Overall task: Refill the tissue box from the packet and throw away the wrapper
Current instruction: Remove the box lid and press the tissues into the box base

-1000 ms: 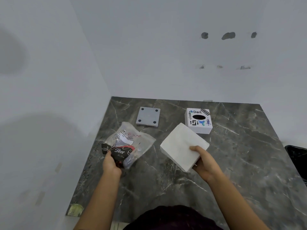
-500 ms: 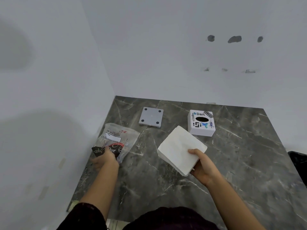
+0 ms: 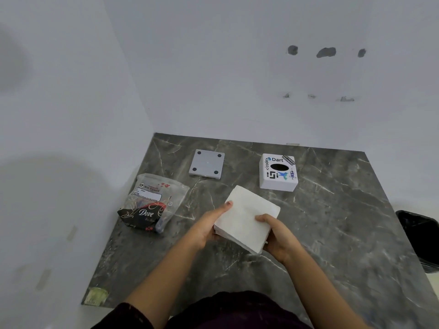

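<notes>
A white stack of tissues (image 3: pixel 247 217) is held above the dark marble table (image 3: pixel 332 233), tilted. My left hand (image 3: pixel 209 225) grips its left edge and my right hand (image 3: pixel 278 236) grips its right corner. The empty clear wrapper (image 3: pixel 152 203) with black and red print lies flat on the table at the left, apart from both hands. The white tissue box (image 3: pixel 278 172) with stickers and an oval slot stands behind the stack at the right. Its grey base plate (image 3: pixel 207 164) with four dark dots lies separately at the back middle.
White walls close the table at the left and back. A black bin (image 3: pixel 420 238) stands off the table's right edge. A scrap of greenish tape (image 3: pixel 96 296) sits at the table's front left corner.
My left hand set the wrapper down at the table's left side, let go of it, and moved right to take the tissue stack, which my right hand kept holding.
</notes>
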